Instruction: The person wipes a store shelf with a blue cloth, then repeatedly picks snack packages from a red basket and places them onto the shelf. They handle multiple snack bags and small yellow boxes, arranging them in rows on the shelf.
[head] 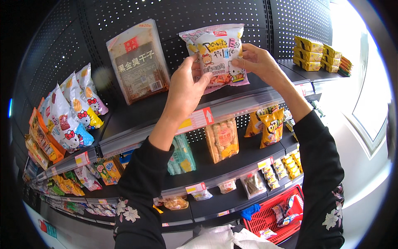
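Note:
Both my hands hold a white and pink snack bag (pixel 217 67) with cartoon figures on its front, upright over the top shelf. My left hand (pixel 186 85) grips its left side, the thumb across the lower front. On the right side, my right hand (pixel 259 63) has its thumb on the front and its fingers behind the edge. Part of another such bag shows behind the held one. To the left, a large flat clear pack of dark food (pixel 138 62) leans against the perforated back panel.
Cartoon snack bags (pixel 67 115) stand at the shelf's left; stacked yellow packs (pixel 307 53) sit at its right end. Along the shelf's front runs a clear label rail (pixel 236 107). Lower shelves hold an orange pack (pixel 222 140) and other snacks. A red basket (pixel 258 214) stands below right.

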{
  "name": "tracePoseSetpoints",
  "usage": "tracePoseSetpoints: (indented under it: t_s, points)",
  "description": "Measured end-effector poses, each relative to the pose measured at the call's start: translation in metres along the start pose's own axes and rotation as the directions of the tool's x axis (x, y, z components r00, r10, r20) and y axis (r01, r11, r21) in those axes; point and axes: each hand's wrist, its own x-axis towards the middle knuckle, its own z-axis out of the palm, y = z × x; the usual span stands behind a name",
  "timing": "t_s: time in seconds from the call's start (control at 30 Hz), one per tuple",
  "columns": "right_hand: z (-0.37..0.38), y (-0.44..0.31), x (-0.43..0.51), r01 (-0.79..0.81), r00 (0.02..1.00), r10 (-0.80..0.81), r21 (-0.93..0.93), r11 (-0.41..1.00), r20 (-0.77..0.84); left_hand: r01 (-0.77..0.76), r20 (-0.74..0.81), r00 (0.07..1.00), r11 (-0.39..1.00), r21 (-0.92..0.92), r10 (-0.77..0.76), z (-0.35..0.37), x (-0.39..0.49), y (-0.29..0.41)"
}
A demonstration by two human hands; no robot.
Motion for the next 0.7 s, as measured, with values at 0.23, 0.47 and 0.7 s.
tracePoseSetpoints:
  t_s: [0.23, 0.47, 0.7]
  points:
    - [0.004, 0.004, -0.006, -0.004, 1.0, 0.003, -0.045, 0.999, -0.01, 0.055, 0.013, 0.998, 0.996, -0.069, -0.054, -0.003, -0.009, 0.004]
    - [0.006, 0.019, 0.003, 0.077, 0.996, -0.08, -0.048, 0.996, -0.044, 0.055, 0.032, 0.998, 0.998, 0.002, -0.055, -0.001, -0.001, 0.001]
    - [-0.002, 0.018, -0.006, 0.042, 0.998, -0.045, -0.079, 0.996, -0.041, 0.004, -0.032, 0.999, 0.993, 0.122, 0.0, -0.003, -0.005, 0.006]
